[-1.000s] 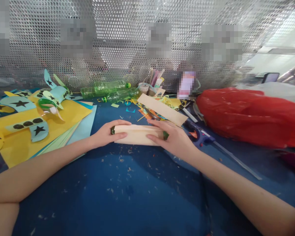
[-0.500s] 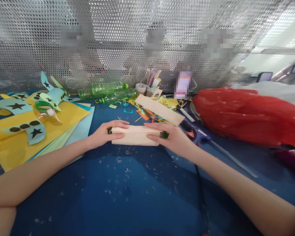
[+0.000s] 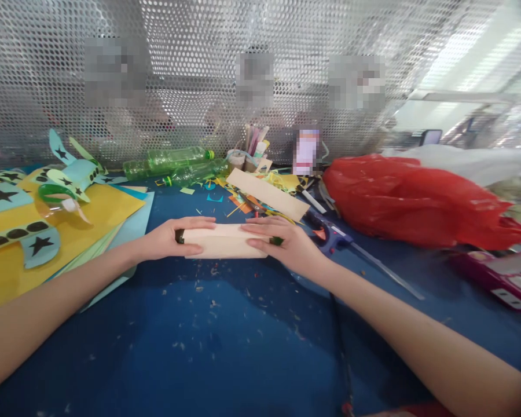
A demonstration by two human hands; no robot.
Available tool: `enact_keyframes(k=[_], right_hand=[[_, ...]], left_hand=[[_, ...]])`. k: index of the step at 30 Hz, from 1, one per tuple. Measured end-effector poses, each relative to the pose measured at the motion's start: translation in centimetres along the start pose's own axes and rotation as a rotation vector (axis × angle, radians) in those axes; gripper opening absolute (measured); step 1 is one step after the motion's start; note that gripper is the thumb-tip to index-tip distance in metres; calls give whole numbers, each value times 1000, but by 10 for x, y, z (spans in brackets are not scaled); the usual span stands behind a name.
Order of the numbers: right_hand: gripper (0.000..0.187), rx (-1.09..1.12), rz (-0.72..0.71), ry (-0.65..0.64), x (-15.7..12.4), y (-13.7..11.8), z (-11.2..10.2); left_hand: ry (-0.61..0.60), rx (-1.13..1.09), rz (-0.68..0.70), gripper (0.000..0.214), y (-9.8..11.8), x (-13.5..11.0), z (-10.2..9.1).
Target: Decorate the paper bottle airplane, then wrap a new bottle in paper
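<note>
A cream strip of paper [image 3: 221, 246] wraps around a dark green cylinder, held level just above the blue table. The cylinder's green ends stick out at both sides; the rest is covered, so its kind is hidden. My left hand [image 3: 169, 238] grips the left end, fingers on top and thumb across the front. At the right end my right hand [image 3: 284, 238] pinches the paper the same way, fingers above and thumb in front. Behind them lies a second cream paper strip [image 3: 269, 194], on top of colourful scraps.
A blue glue gun [image 3: 336, 236] with a glue stick lies right of my right hand, near a red plastic bag [image 3: 408, 200]. Green plastic bottles [image 3: 178, 156] lie at the back. Yellow paper [image 3: 99, 217] and star-marked cut-outs [image 3: 80, 171] cover the left. A purple object [image 3: 495, 284] sits far right.
The view has turned slightly right, so everything appears shifted left, and more of the purple object shows. Both hands keep their hold on the paper-wrapped cylinder.
</note>
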State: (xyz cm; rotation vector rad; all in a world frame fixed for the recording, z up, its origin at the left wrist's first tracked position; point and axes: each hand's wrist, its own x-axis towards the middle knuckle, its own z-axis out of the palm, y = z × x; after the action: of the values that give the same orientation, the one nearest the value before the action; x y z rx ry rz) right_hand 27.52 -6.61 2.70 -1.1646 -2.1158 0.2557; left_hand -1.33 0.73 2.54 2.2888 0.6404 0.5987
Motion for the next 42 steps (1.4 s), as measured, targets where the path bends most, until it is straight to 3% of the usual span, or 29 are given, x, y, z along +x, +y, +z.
enact_keyframes(k=[11, 17, 23, 28, 32, 36, 42], right_hand=[[28, -83, -132, -2, 1, -4, -8], [28, -23, -129, 2, 0, -6, -3], [27, -3, -17, -5, 2, -5, -2], [33, -30, 95, -16, 2, -9, -4], [36, -13, 146, -32, 3, -12, -5], [37, 32, 167, -42, 6, -11, -5], [37, 34, 195, -49, 5, -10, -4]], left_hand=[[87, 10, 39, 36, -1, 0, 5], [42, 25, 33, 39, 6, -1, 2], [96, 0, -92, 57, 13, 8, 3], [135, -60, -179, 36, 13, 15, 6], [123, -101, -194, 37, 12, 16, 7], [168, -232, -341, 35, 18, 18, 8], [109, -324, -445, 38, 31, 21, 1]])
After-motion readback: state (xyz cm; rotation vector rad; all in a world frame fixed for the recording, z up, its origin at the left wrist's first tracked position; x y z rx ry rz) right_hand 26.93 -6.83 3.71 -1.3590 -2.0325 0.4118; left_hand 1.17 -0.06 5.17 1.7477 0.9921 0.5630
